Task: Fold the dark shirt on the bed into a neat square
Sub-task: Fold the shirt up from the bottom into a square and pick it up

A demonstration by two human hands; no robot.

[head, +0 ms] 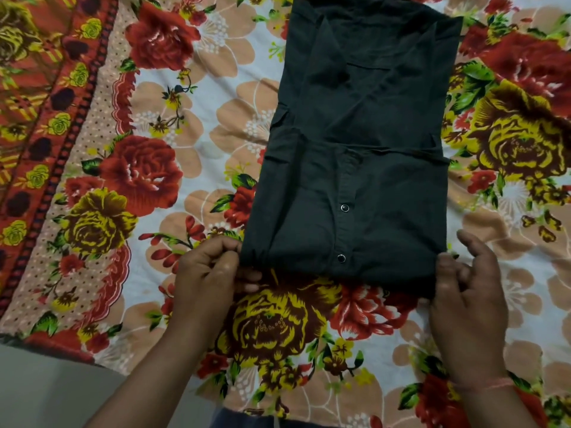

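From my seat I see the dark shirt (355, 134) lying flat on the bed, right of centre. It is folded into a long upright rectangle that runs from the far edge of the view down to the hands. Its near hem sits between the two hands.

The left hand (207, 273) is at the near left corner. Its thumb and forefinger are closed together on a small gather of the hem, and the other fingers (247, 278) are tucked just beneath the edge. The right hand (469, 291) is at the near right corner. Its thumb is laid on the cloth with curled fingers behind it, nipping the corner, while the forefinger stands lifted and clear of the fabric.

The shirt is a matte woven cloth, near black with a green cast, softly creased. A horizontal fold edge crosses its middle. A stitched placket runs down the near half and carries two shiny round snaps (344, 207).

Under it lies a thin printed bedsheet (173, 97) with red and yellow roses on a pale ground and an orange patterned border at the far left. A pinkish thread (491, 384) circles the right wrist.
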